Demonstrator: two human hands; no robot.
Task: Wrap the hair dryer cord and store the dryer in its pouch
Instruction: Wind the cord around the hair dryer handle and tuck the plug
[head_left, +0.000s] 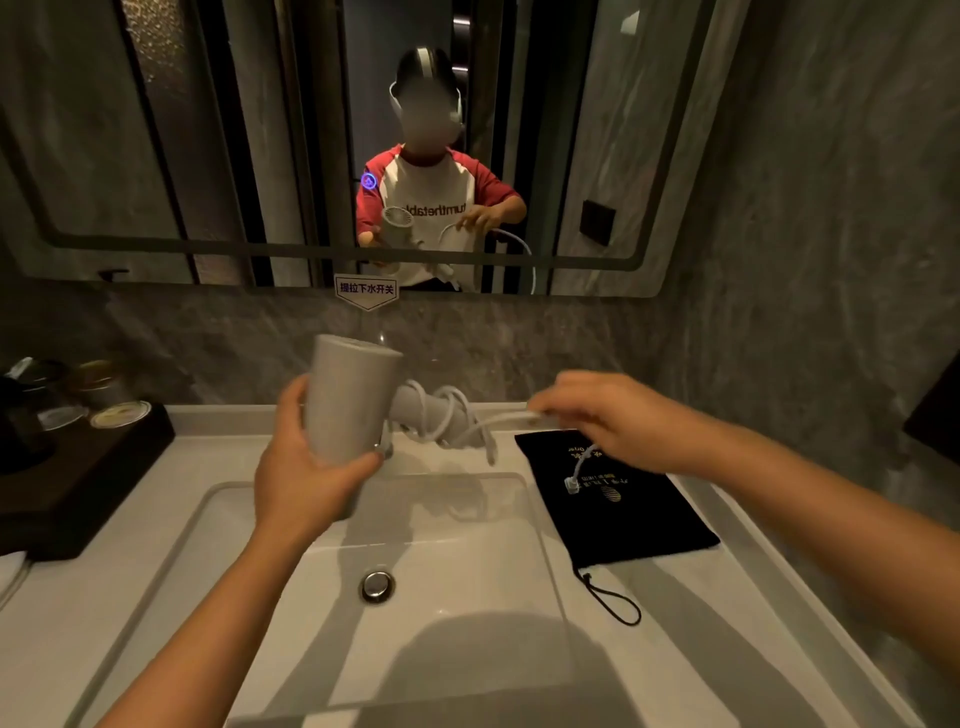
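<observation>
Hair dryer (348, 395): I find it held above the sink (291, 545), barrel upright, its handle (415, 410) pointing right. My left hand (306, 467) is clenched around the barrel's lower end, thumb on the near face. The cord (447, 415) is wound in several loose loops about the handle. My right hand (613, 421) pinches the free run of cord between thumb and fingers, drawn taut to the right of the handle. The plug (571, 484) hangs below that hand, over the pouch.

The pouch (618, 499) is black, lying flat on the white tabletop (727, 597) just right of the sink, its drawstring (613, 603) trailing toward me. The drain plug (377, 585) sits in the basin floor. A dark tray (78, 478) with lidded jars stands at far left. The mirror (208, 156) behind reflects the person holding the dryer.
</observation>
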